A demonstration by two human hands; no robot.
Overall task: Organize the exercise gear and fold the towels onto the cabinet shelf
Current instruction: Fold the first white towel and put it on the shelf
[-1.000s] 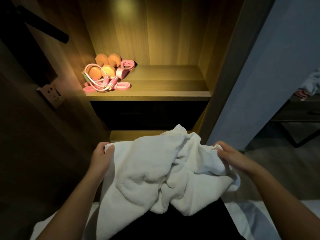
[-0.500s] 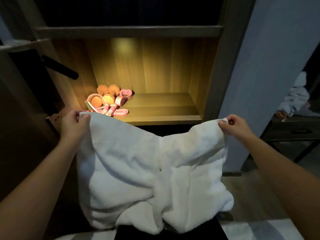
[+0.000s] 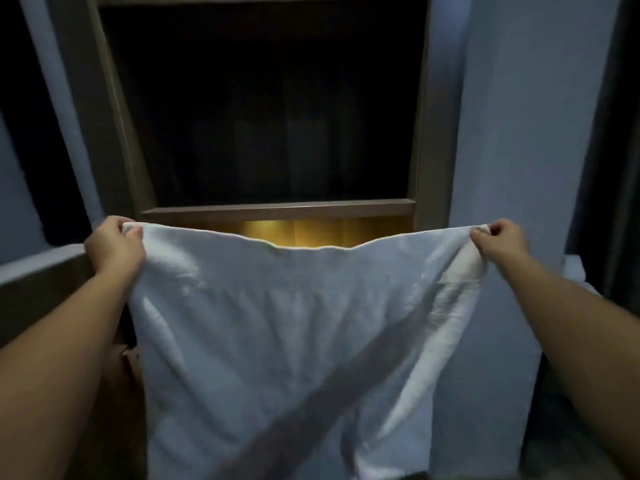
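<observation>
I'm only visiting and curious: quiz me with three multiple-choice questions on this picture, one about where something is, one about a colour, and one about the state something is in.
1. Where is the towel relative to the lit cabinet compartment?
A) Held up in front of it
B) Folded inside it
C) Lying on the floor

2. What colour is the towel?
A) Pink
B) Black
C) White

3. What state is the towel in?
A) Rolled up
B) Spread open
C) Folded into a small square

Answers:
1 A: only a strip of the amber glow shows above its top edge.
2 C: the cloth is white all over.
3 B: the left hand and right hand pinch its top corners wide apart.
</observation>
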